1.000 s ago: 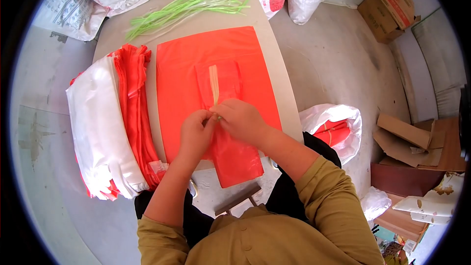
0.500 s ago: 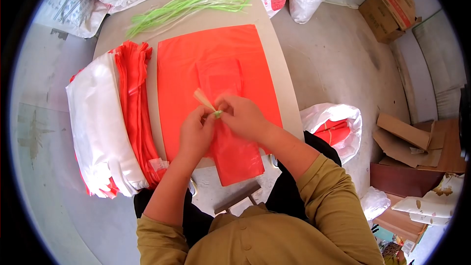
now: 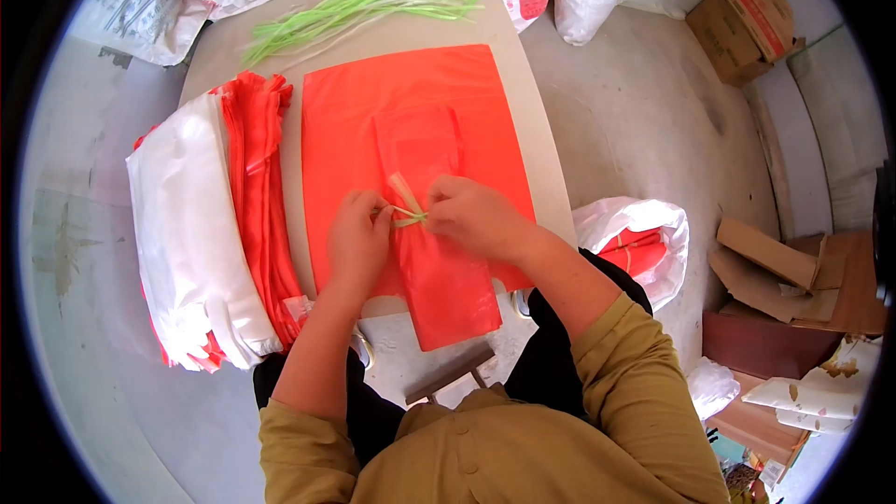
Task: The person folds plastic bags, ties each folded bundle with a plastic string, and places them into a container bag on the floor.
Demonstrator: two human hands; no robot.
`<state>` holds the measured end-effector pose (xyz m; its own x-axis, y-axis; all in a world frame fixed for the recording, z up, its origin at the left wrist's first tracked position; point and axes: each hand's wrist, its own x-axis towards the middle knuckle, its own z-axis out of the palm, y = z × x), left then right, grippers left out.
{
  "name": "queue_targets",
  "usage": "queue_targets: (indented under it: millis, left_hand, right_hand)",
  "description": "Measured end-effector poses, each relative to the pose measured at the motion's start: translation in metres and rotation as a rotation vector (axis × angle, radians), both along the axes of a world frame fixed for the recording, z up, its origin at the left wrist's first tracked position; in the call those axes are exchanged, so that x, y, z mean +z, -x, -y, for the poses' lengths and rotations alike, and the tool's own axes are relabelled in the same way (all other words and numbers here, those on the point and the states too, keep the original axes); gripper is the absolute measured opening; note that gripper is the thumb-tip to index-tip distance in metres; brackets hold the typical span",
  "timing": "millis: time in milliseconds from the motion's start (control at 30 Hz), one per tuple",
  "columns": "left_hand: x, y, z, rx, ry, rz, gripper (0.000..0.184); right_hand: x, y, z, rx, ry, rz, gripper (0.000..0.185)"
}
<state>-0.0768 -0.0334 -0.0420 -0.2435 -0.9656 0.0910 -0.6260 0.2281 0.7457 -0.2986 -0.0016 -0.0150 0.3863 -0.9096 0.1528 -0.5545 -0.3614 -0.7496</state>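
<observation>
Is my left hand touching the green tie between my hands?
Touching: the head view shows the left hand pinching one end of the green tie between its fingertips.

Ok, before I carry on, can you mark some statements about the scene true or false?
1. The left hand and right hand are both at the green tie on the narrow red bundle. True.
2. Loose green strips lie toward the far end of the table. True.
3. The narrow red bundle lies wholly on the table. False: its near end sticks out past the table's near edge.
4. An open white sack has red items in it. True.
5. The hands are at opposite sides of the table. False: they are close together.
</observation>
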Motion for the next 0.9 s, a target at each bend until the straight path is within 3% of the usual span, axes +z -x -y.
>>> queue_targets:
  millis: [133, 233, 333, 433, 533, 633, 733, 833, 900]
  left_hand:
    - [-0.009, 0.000, 0.002, 0.099, 0.197, 0.054, 0.045]
    - [0.011, -0.003, -0.005, 0.037, -0.261, -0.069, 0.071]
    - [0.015, 0.000, -0.017, 0.023, -0.321, -0.187, 0.080]
    - [0.010, 0.005, -0.019, 0.061, -0.341, -0.272, 0.078]
    - [0.000, 0.011, -0.011, 0.077, -0.541, -0.346, 0.073]
    - [0.004, 0.021, -0.013, 0.057, -0.781, -0.964, 0.069]
    - [0.024, 0.026, -0.020, 0.037, -0.659, -0.957, 0.056]
    - [0.078, 0.026, -0.031, -0.104, -0.601, -1.074, 0.043]
    - [0.084, 0.018, -0.025, -0.115, -0.524, -1.068, 0.043]
  right_hand:
    - [0.009, 0.011, -0.001, -0.110, 0.078, 0.066, 0.011]
    - [0.021, 0.018, -0.001, -0.368, -0.219, 0.248, 0.016]
    - [0.012, 0.022, 0.001, -0.277, -0.250, 0.038, 0.025]
    - [0.005, 0.008, -0.009, -0.297, -0.113, -0.149, 0.036]
    - [0.011, 0.001, -0.014, -0.290, -0.133, -0.154, 0.043]
    - [0.019, -0.004, -0.014, -0.277, -0.201, -0.203, 0.051]
    - [0.023, -0.006, -0.013, -0.165, -0.226, 0.095, 0.053]
    - [0.015, -0.013, -0.018, -0.376, -0.716, 1.039, 0.056]
    - [0.035, -0.009, -0.014, -0.378, -0.846, 1.247, 0.060]
